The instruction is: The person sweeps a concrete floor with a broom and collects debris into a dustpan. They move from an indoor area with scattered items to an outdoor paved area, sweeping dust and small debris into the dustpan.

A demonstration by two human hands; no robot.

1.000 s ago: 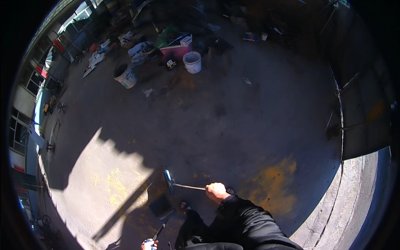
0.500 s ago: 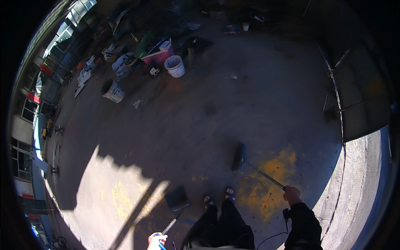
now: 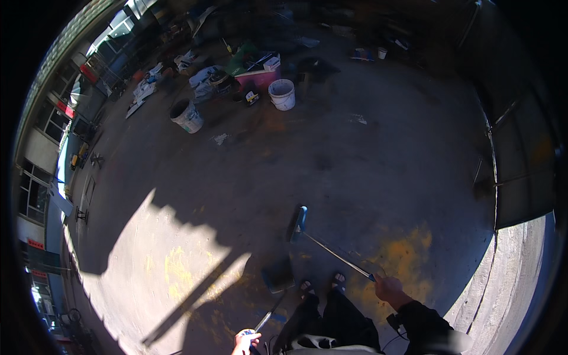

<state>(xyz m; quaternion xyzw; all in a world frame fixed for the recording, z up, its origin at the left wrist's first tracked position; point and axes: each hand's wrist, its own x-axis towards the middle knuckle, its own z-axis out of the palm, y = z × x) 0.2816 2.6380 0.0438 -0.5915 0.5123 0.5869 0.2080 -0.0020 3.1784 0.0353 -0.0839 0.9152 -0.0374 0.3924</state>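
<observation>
My right hand (image 3: pixel 389 289) is wrapped round the handle end of a broom. Its pale pole slants away up and left to a blue broom head (image 3: pixel 302 219) with dark bristles, low over the floor ahead of my feet; I cannot tell whether the bristles touch it. At the bottom edge, in sunlight, my left hand (image 3: pixel 246 341) grips the handle of a dustpan. The dark dustpan pan (image 3: pixel 278 277) lies left of my sandalled feet, in shadow.
Yellow powdery stains (image 3: pixel 402 260) mark the concrete near the broom. Farther off stand a white bucket (image 3: pixel 282 96), a stained bucket (image 3: pixel 187 116) and a pink tub (image 3: pixel 257 79) amid clutter. A dark metal panel (image 3: pixel 526 171) borders the right side.
The broom has swept leftward across the floor, my right hand moving left with it. The view has shifted, so the buckets sit farther right. My left hand still grips the dustpan.
</observation>
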